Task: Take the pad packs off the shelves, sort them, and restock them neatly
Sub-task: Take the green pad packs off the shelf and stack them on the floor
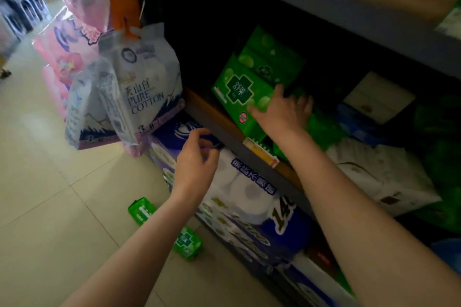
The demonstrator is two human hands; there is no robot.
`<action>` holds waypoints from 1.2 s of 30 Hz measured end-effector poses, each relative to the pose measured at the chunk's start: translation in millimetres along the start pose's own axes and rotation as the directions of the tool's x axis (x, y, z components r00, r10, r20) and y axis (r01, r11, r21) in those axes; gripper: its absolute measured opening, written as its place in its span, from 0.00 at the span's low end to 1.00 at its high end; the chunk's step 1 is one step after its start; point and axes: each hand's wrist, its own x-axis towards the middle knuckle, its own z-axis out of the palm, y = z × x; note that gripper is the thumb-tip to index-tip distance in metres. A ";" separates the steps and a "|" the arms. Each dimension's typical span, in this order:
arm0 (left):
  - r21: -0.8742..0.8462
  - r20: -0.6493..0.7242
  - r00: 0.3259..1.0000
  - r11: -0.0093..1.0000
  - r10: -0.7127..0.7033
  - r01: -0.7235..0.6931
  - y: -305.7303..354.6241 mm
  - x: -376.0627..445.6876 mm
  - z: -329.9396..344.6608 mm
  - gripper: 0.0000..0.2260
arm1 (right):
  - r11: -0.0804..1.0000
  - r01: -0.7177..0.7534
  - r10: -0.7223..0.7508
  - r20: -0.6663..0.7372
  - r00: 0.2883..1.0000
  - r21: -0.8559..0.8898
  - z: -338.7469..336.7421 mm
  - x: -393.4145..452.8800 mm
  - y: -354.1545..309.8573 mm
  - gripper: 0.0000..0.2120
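Dark shelf bay (224, 129), mid-restock: the green pad packs (252, 82) stand as a tilted row on the upper board, faces toward you, their long axis running back and up to the right into the shadow. More green packs (321, 127) lie slumped in a loose heap just right of that row, behind your right wrist. Below the shelf edge sit large purple-and-white tissue bundles (252, 197), and a white cotton bag (139, 97) hangs from the orange upright on your left.

Your right hand (282, 112) is the nearer one by far: it lies against the lower right corner of the front pack, fingers spread and fairly straight, thumb up along the pack's face, gripping nothing that can be seen. Your left hand (197, 157) hangs well short of the shelf, below and to the left of the row, over the tissue bundles, fingers loosely curled; whether it pinches anything small cannot be told.

Two loose green packs (187, 242) lie on the floor tiles near your left forearm, end to end.

The next grasp likely falls to the right hand, with the row just ahead and to its left.
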 end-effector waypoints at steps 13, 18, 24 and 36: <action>-0.369 0.153 0.937 0.862 -0.313 0.348 32.6 47.0 10.8 0.14 | 0.938 0.236 -0.163 -0.277 0.947 0.254 21.1 7.0 -26.7 0.19; -0.443 0.342 0.855 0.736 -0.389 0.512 32.2 52.5 16.0 0.27 | 0.842 0.296 -0.076 -0.443 0.893 0.452 23.1 2.5 -22.7 0.13; -0.357 0.518 0.775 0.732 -0.361 0.580 37.6 57.9 2.5 0.25 | 0.772 0.474 -0.161 -0.591 0.791 0.424 31.4 -69.3 -5.7 0.15; -0.410 0.519 0.778 0.695 -0.355 0.591 -3.9 4.3 -21.4 0.26 | 0.933 -0.200 0.185 0.077 0.980 0.298 4.7 -25.0 79.5 0.41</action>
